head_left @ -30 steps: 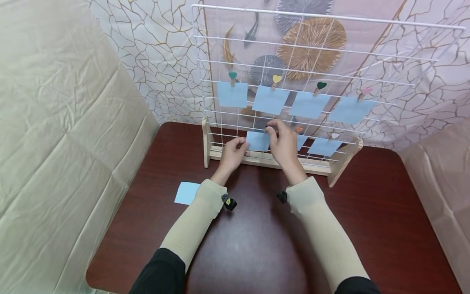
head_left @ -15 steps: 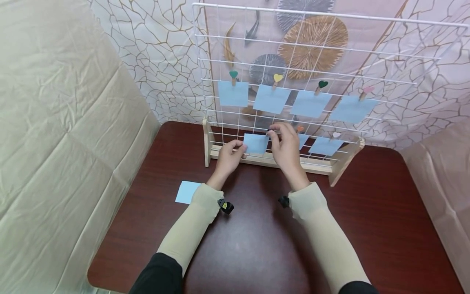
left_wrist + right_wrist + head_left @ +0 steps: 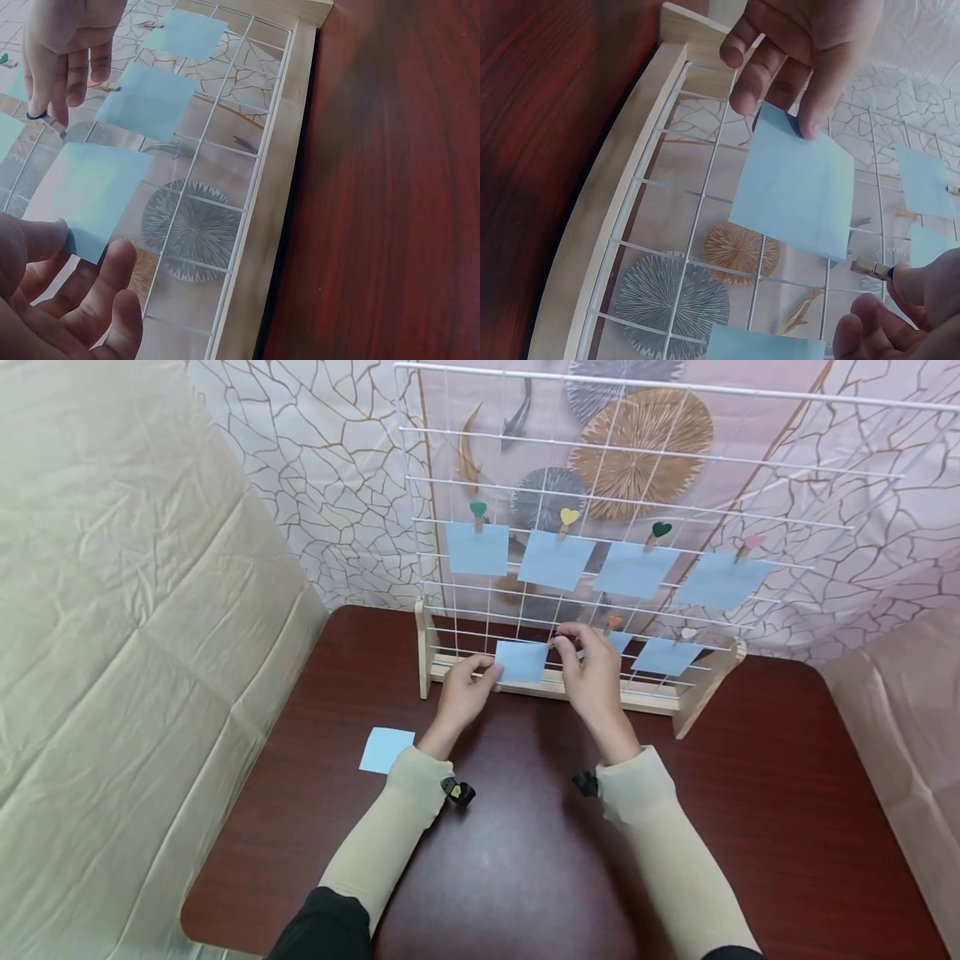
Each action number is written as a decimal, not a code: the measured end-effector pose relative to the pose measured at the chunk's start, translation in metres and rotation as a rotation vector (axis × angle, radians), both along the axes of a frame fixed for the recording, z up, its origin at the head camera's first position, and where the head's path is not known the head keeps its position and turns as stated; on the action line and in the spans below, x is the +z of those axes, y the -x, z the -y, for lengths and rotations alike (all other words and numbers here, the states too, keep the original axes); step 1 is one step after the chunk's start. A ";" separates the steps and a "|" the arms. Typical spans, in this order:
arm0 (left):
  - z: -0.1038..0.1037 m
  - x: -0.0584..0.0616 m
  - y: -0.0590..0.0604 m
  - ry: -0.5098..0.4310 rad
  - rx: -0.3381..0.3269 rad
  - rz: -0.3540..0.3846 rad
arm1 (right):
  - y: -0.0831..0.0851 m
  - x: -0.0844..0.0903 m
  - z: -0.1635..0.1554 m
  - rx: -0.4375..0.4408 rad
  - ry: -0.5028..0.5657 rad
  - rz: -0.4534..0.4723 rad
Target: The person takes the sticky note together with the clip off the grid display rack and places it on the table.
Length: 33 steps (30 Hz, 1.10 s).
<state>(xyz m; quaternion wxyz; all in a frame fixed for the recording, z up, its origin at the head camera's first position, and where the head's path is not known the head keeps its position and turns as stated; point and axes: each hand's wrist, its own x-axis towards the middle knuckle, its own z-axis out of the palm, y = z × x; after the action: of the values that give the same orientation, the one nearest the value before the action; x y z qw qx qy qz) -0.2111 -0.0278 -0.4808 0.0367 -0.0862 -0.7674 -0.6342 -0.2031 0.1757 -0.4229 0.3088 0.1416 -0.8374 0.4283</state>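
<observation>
In the head view my left hand point(image 3: 462, 693) pinches the left edge of a light blue paper note point(image 3: 521, 661) between thumb and fingers, in front of the lower part of a white wire grid point(image 3: 480, 518). My right hand point(image 3: 594, 681) is at the note's other side. Its thumb and fingers pinch a small wooden clothespin point(image 3: 871, 268) with a dark end. The right wrist view shows the peg's tip close to a corner of the note, seemingly just apart from it. In the left wrist view, the left thumb and fingers point(image 3: 49, 238) hold the note's near corner.
Several blue notes point(image 3: 477, 549) hang from the grid by heart-topped pegs, such as a yellow-heart peg point(image 3: 568, 520). Wooden feet point(image 3: 422, 647) carry the grid on a dark red table point(image 3: 480, 877). Another blue note point(image 3: 386, 749) lies on the table at the left.
Both hands have drawn slightly down and back toward the person, the note coming along in the left hand. The right hand and its peg have shifted a little to the right.
</observation>
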 end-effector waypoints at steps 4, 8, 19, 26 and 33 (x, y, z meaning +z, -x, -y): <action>0.003 -0.002 -0.005 0.000 0.003 0.004 | -0.006 -0.001 -0.002 -0.008 0.006 -0.016; 0.005 -0.004 -0.009 0.008 0.004 -0.008 | -0.012 -0.002 -0.003 -0.019 0.016 -0.017; 0.017 -0.010 -0.025 0.114 0.019 -0.023 | -0.024 -0.011 -0.014 -0.023 0.039 0.059; 0.023 -0.013 -0.035 0.089 -0.008 -0.007 | -0.032 -0.024 -0.024 -0.037 0.038 0.060; 0.028 -0.015 -0.041 0.084 -0.018 0.015 | -0.042 -0.041 -0.033 -0.071 0.018 0.126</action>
<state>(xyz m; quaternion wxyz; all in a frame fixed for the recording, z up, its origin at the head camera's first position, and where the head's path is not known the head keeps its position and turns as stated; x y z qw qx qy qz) -0.1698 -0.0558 -0.4958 0.0214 -0.0899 -0.7927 -0.6025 -0.1610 0.2085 -0.4638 0.2719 0.0818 -0.8558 0.4324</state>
